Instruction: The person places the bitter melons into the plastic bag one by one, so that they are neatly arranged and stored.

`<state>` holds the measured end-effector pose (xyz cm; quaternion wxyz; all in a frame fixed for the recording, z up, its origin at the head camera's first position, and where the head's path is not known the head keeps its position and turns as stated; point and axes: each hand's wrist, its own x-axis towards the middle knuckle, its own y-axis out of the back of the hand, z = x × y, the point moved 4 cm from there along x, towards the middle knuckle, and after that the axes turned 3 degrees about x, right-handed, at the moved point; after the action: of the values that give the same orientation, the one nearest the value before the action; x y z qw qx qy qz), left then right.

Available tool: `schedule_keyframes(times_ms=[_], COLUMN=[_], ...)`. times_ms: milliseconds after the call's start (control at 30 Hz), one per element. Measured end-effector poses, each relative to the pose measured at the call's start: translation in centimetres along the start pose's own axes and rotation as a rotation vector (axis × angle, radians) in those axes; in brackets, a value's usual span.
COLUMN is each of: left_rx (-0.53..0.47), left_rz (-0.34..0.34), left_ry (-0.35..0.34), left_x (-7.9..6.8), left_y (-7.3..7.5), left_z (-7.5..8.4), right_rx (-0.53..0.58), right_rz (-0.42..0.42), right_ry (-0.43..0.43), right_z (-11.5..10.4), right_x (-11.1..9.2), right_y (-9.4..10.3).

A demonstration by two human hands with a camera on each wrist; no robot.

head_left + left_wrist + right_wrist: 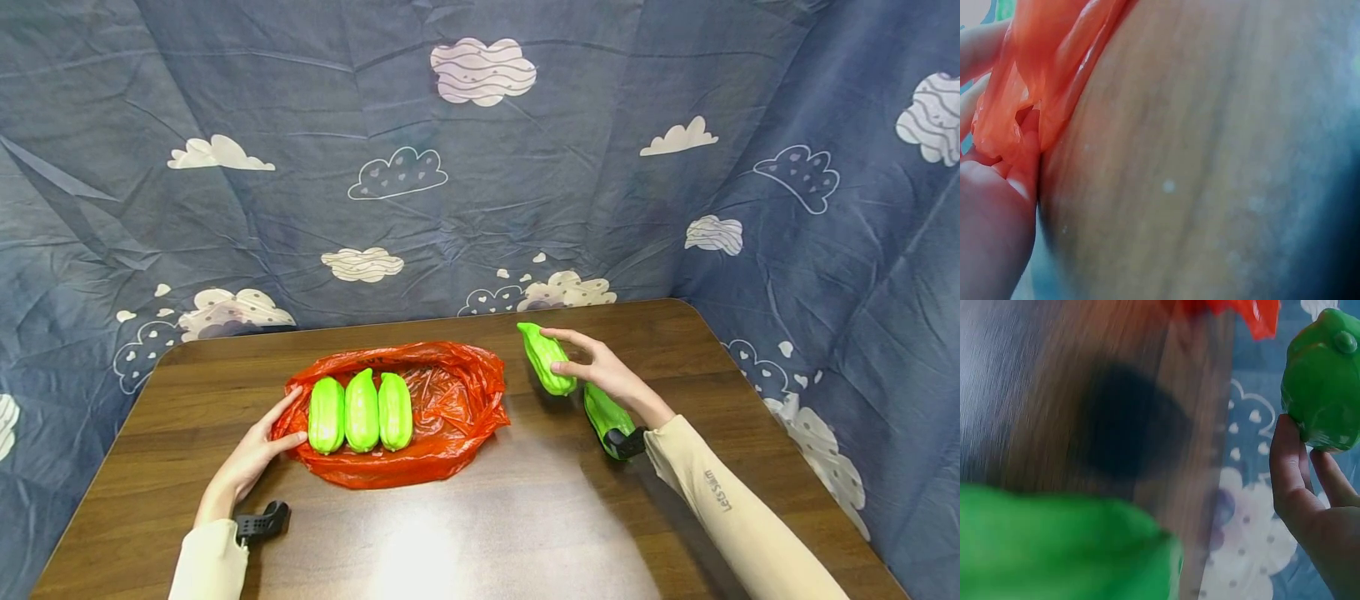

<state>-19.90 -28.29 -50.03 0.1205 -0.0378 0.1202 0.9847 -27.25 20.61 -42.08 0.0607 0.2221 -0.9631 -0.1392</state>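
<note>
Held gourd (542, 357): a ridged, bright green gourd-like vegetable, tilted, its pointed tip toward the far edge of the table (360, 542). It appears lifted clear of the wood, to the right of the red bag and apart from it.
Right hand (609, 371): pinches that gourd between thumb and fingers from its right side. The grip crosses the body rather than the tapering tip, probably because the fuller part gives steadier hold.
Three bagged gourds (362, 414): lie side by side in the left part of the bag, lengthwise away from the person. The neat row seems to keep them from rolling.
Red bag (390, 477): thin, crinkled plastic lying with its mouth wide and upward; bare film shows right of the row. The gourds' weight likely helps it stay flat.
Left hand (251, 454): at the bag's left rim, thumb and forefinger spread apart, apparently steadying the opening. Folds of film cover other fingers in the left wrist view, so I cannot tell whether they pinch it.
Loose gourd (606, 415): rests on the table beneath the right wrist, partly hidden by a black wrist camera (625, 442).
Backdrop: blue cloth (300, 75) with pale clouds hangs behind the table.
</note>
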Motion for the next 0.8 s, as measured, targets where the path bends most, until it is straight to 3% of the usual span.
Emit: schedule_keyframes(times_ms=[533, 800], left_rx=[-0.013, -0.011], left_rz=[0.0, 0.004], left_ry=[0.006, 0.005], left_x=[0.0, -0.1], left_y=[0.0, -0.1], left_z=[0.1, 0.1], right_rx=[0.08, 0.073], right_rz=[-0.025, -0.053], right_ry=[0.019, 0.076], right_z=[-2.2, -3.1], right_x=[0.8, 1.3], right_y=[-4.0, -5.4])
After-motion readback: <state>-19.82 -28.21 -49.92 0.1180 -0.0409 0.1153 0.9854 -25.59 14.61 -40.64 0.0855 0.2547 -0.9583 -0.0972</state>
